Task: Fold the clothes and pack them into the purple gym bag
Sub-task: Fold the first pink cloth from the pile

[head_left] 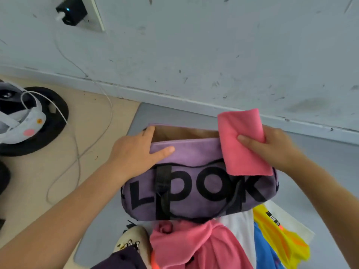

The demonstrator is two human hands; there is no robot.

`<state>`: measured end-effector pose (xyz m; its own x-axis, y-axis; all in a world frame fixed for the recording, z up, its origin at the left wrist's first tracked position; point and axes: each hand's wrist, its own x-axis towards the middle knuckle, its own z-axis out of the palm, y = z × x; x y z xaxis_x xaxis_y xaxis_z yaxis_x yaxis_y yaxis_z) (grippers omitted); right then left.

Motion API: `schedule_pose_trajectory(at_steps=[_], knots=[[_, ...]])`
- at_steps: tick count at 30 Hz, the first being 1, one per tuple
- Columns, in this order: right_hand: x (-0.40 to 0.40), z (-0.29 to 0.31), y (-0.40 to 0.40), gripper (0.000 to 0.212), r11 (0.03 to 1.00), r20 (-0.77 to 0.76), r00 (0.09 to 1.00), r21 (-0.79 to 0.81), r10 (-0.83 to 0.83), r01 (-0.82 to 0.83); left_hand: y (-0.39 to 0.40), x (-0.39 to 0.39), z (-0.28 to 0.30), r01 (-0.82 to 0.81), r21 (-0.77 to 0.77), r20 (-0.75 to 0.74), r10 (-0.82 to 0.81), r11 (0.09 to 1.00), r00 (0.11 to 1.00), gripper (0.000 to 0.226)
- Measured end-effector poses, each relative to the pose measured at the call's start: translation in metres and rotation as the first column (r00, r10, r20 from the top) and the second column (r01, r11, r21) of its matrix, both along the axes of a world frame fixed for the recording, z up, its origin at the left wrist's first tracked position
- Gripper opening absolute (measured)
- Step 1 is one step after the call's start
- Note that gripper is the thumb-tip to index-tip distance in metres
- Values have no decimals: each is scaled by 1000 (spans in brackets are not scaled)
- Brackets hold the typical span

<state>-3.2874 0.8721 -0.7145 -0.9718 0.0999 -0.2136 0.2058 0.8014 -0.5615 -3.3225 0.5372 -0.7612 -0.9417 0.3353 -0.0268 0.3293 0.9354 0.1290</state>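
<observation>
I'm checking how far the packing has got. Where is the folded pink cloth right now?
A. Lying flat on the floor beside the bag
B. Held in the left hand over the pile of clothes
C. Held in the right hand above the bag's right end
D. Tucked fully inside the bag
C: the right hand grips the folded pink cloth over the right end of the purple bag, while the left hand holds the opening apart.

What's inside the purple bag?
The purple fabric gym bag is held open by the left hand. Only tan lining shows; deeper contents are hidden by its wall and the folded pink cloth.
</observation>
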Motion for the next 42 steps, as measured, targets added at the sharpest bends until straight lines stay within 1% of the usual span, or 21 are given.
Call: schedule_pose_trajectory(at_steps=[2,4,7,8,10,13,15,17,20,22,24,25,27,29,31,34,37,38,39,41,42], knots=[[-1,12,1,37,999,-76,997,-38,-22,19,-1,-1,7,-4,53,-95,9,999,995,95],[-4,22,0,40,998,-122,992,-57,-6,-1,0,-3,12,19,43,-197,-10,999,980,92],[-13,24,-2,33,997,-68,997,-72,34,-39,1,-15,6,24,-9,-166,-25,1000,986,92],[-16,19,-3,27,997,-8,998,-37,65,-65,2,-18,-1,26,-28,-118,-29,999,993,94],[-22,6,-4,34,981,192,971,101,142,-164,4,-21,-15,36,-65,-5,-37,997,999,96],[-27,-5,-9,39,905,522,829,224,203,-362,12,-21,-30,39,-27,88,-36,999,995,91],[-30,-8,-15,29,856,581,764,210,280,-473,15,-24,-33,35,69,109,-43,997,993,86],[-35,-11,-27,26,868,529,769,114,359,-483,16,-27,-32,58,171,103,-76,984,992,83],[-48,-21,-51,41,909,472,788,-78,396,-410,11,-20,-29,89,194,78,-106,977,991,83],[-62,-29,-58,45,920,524,769,-77,366,-385,8,-9,-25,106,129,75,-116,986,990,79],[-78,-33,-59,37,937,602,739,-44,302,-347,5,5,-23,146,97,70,-153,985,986,72],[-85,-34,-60,34,951,601,752,-44,269,-304,3,12,-23,184,103,73,-191,978,979,68],[-98,-37,-64,29,987,471,869,-119,151,-107,0,23,-24,257,104,109,-268,961,957,62],[-104,-42,-71,32,957,203,976,-258,-80,133,-3,28,-25,305,80,138,-313,949,940,63],[-104,-48,-84,48,937,40,981,-291,-188,192,-6,28,-24,305,114,138,-319,945,938,61],[-95,-68,-109,54,888,28,965,-384,-262,253,-8,29,-22,302,155,169,-326,941,930,61],[-85,-83,-133,48,733,39,878,-533,-478,423,-5,37,-27,354,99,179,-367,930,913,63],[-81,-89,-139,46,737,40,877,-524,-480,427,-5,40,-30,373,69,173,-379,925,909,63],[-77,-95,-143,47,782,47,905,-486,-423,390,-5,42,-33,377,45,163,-379,925,911,64],[-66,-108,-144,55,899,130,970,-366,-206,241,-10,43,-36,336,11,148,-334,942,931,67],[-61,-114,-142,60,943,195,975,-291,-106,161,-14,41,-37,299,-14,164,-293,954,942,71]])
